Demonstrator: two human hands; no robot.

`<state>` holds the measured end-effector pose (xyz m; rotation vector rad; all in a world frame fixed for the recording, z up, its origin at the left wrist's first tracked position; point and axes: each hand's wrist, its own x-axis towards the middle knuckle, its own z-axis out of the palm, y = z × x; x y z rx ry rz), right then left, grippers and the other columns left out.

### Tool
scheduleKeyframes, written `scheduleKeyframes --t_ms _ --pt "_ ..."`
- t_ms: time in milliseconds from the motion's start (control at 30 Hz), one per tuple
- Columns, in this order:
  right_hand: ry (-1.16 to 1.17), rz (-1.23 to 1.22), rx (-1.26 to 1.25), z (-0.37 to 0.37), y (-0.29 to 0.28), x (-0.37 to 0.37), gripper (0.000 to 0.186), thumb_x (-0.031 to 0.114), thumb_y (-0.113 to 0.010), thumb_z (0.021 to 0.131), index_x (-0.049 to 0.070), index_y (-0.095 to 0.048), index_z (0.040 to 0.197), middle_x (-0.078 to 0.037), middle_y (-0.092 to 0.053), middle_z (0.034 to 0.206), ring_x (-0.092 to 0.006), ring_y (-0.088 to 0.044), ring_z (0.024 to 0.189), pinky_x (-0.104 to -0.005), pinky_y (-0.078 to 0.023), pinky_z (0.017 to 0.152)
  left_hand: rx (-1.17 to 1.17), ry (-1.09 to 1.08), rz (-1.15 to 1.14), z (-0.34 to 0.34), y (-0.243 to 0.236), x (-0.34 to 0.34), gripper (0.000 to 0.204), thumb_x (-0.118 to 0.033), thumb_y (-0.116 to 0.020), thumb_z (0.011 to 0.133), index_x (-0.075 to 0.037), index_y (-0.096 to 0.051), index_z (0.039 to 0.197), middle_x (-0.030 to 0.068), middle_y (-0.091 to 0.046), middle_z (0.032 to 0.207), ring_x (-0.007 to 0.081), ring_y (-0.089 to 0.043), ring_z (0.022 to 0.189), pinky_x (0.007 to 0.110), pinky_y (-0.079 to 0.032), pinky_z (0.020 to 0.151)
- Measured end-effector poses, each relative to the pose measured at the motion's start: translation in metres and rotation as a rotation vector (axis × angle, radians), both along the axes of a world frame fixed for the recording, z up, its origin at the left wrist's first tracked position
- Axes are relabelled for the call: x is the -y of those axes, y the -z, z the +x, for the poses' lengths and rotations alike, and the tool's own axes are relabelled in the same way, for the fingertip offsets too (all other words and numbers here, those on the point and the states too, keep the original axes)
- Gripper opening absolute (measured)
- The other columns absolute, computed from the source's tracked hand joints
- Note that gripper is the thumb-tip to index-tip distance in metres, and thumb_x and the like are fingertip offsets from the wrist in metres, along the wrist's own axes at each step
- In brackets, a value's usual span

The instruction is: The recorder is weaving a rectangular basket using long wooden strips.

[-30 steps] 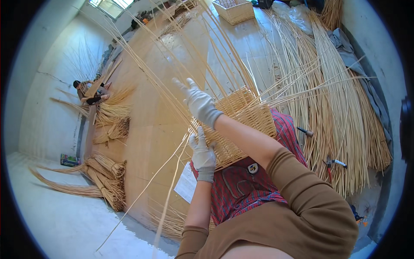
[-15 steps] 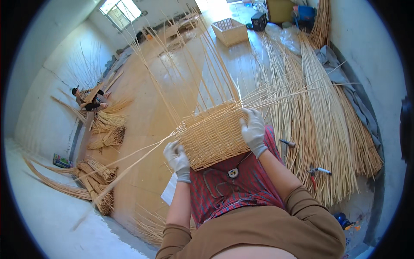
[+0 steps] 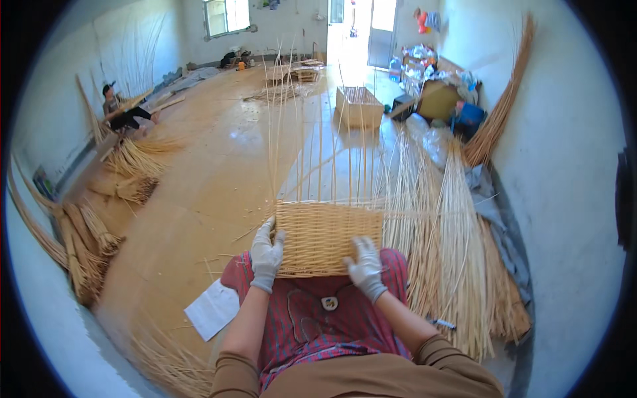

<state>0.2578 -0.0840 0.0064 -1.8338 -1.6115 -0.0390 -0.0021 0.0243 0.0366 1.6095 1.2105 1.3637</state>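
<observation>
A partly woven wicker basket (image 3: 318, 232) rests upright against my lap, with tall bare stakes (image 3: 320, 159) rising from its upper edge. My left hand (image 3: 267, 257), in a pale work glove, grips the basket's left edge, its thumb on the near face. My right hand (image 3: 365, 268), gloved the same way, lies against the lower right of that face, with its fingers apart and slightly blurred. Below the basket, a small round white tape measure (image 3: 329, 303) sits on the red-and-blue checked cloth (image 3: 312, 331) over my lap.
Long pale willow rods (image 3: 458, 252) cover the floor at right. Tied bundles (image 3: 86, 245) lie at left, near a seated person (image 3: 123, 113). White paper (image 3: 212, 310) is beside my left knee. Farther off stand a finished-looking box basket (image 3: 359, 109) and piled bags (image 3: 431, 86).
The basket has gone from slanted to nearly level. My right hand has left its upper right corner and moved down onto the face. The head view has lifted, showing the doorway.
</observation>
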Motion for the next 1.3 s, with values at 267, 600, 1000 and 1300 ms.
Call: scheduleKeyframes --t_ms 267,600,1000,1300 --pt "-0.512 -0.025 -0.287 -0.081 -0.099 -0.112 0.07 0.02 -0.089 0.078 0.009 -0.057 0.14 -0.015 -0.064 0.121 -0.0343 -0.063 0.115 -0.0421 -0.053 0.102 -0.039 -0.081 0.277 0.019 -0.019 -0.061 0.024 -0.021 -0.056 0.11 0.0 -0.066 0.115 0.0041 -0.069 0.104 0.0134 -0.063 0.098 0.031 -0.052 0.093" --pt "-0.437 -0.055 -0.138 -0.091 -0.08 -0.128 0.082 0.028 -0.094 0.071 0.004 -0.053 0.138 -0.017 -0.057 0.132 -0.0363 -0.057 0.126 -0.0437 -0.048 0.109 0.497 0.056 0.064 0.038 0.008 -0.074 0.039 -0.035 -0.048 0.114 -0.003 -0.066 0.099 0.0016 -0.065 0.097 0.0102 -0.059 0.092 0.028 -0.05 0.088" --pt "-0.511 -0.236 -0.025 -0.096 -0.098 -0.132 0.089 0.028 -0.096 0.062 0.007 -0.048 0.135 -0.018 -0.054 0.128 -0.0404 -0.059 0.118 -0.0473 -0.053 0.096 0.509 0.018 0.026 0.032 0.005 -0.067 0.031 -0.024 -0.053 0.112 -0.003 -0.061 0.092 0.0015 -0.057 0.087 0.0104 -0.053 0.082 0.028 -0.047 0.077" --pt "-0.543 -0.08 0.018 -0.092 -0.083 -0.127 0.076 0.023 -0.091 0.072 0.008 -0.05 0.135 -0.018 -0.057 0.125 -0.0389 -0.063 0.111 -0.0466 -0.054 0.092 0.258 -0.073 0.111 0.024 -0.009 -0.063 0.028 -0.026 -0.053 0.112 -0.004 -0.062 0.095 0.0001 -0.053 0.083 0.0088 -0.049 0.077 0.027 -0.045 0.072"
